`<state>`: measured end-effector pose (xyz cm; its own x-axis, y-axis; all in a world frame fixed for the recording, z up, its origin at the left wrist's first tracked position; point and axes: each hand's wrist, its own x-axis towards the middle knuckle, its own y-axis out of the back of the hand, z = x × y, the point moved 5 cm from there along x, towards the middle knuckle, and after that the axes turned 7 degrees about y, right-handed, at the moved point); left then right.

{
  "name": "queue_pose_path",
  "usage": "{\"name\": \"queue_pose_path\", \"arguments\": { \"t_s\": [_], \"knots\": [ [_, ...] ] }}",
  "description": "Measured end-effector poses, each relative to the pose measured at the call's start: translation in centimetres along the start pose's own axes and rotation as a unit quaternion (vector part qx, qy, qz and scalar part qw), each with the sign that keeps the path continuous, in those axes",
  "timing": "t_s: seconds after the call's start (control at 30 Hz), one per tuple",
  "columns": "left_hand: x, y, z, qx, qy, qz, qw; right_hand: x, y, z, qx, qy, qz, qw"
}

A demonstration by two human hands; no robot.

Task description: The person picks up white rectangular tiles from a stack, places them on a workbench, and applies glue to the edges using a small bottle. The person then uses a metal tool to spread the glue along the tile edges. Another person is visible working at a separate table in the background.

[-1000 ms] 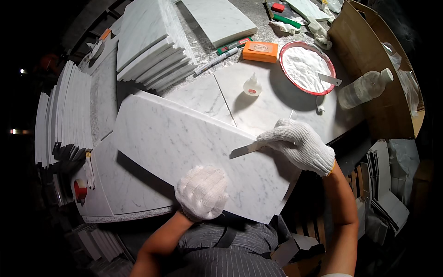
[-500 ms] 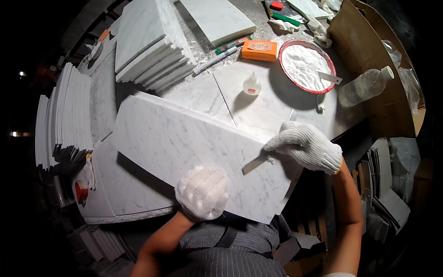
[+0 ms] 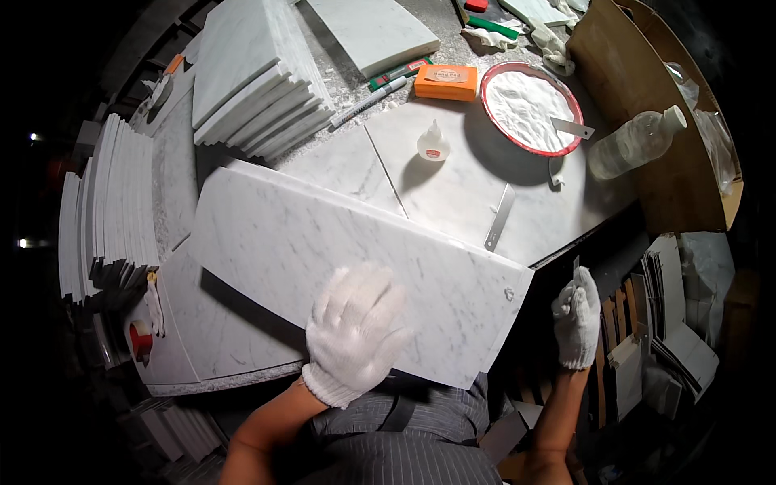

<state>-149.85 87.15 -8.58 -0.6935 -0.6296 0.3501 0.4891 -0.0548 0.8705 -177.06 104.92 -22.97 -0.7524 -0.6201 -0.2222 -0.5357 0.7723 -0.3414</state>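
A grey-veined white marble tile (image 3: pixel 323 234) lies slanted in front of me, its near edge by my lap. My left hand (image 3: pixel 356 335), in a white knit glove, rests spread on its near part. Beyond the tile's right end is my gloved right hand (image 3: pixel 577 319), closed on a metal scraper blade (image 3: pixel 576 263), of which only the thin tip shows. A small dab of white paste (image 3: pixel 509 293) sits near the tile's right corner. Past the tile's far edge lies a flat steel strip (image 3: pixel 499 217).
A red-rimmed bowl (image 3: pixel 483 97) of white powder holds another blade. Around it stand a dropper bottle (image 3: pixel 433 142), an orange hand pad box (image 3: pixel 446 83), a clear bottle (image 3: pixel 634 145) and a cardboard box (image 3: pixel 687 137). Stacked tiles (image 3: pixel 242 73) rise at the far left; red tape (image 3: pixel 141 341) lies nearer.
My right hand has moved off the tile to the right with the scraper, leaving a white dab and uncovering the steel strip. My left hand has opened from a curled shape to spread fingers.
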Motion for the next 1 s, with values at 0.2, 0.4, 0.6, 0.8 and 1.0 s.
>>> {"name": "queue_pose_path", "arguments": {
  "t_s": [0.2, 0.4, 0.6, 0.8, 1.0],
  "knots": [
    [0.9, -4.8, 5.2, 0.01, 0.002, -0.227, 0.974, -1.4, -2.3, 0.5, 0.073, 0.003, -0.006, 0.997],
    [-1.3, -4.4, 12.7, -0.328, -0.255, -0.336, 0.845, -1.2, -5.0, -3.6, 0.02, 0.057, -0.125, 0.99],
    [-0.4, 0.5, -0.1, -0.228, -0.006, 0.022, 0.973, -3.2, -9.4, -7.0, -0.227, 0.167, -0.116, 0.952],
    [-1.9, 1.5, -2.5, -0.071, -0.047, 0.08, 0.993, -2.9, -19.5, -8.3, -0.479, 0.386, -0.37, 0.696],
    [-3.9, 0.5, -3.0, -0.029, -0.028, 0.108, 0.993, -3.0, -21.5, -7.6, -0.541, 0.409, -0.436, 0.592]
  ]
}}
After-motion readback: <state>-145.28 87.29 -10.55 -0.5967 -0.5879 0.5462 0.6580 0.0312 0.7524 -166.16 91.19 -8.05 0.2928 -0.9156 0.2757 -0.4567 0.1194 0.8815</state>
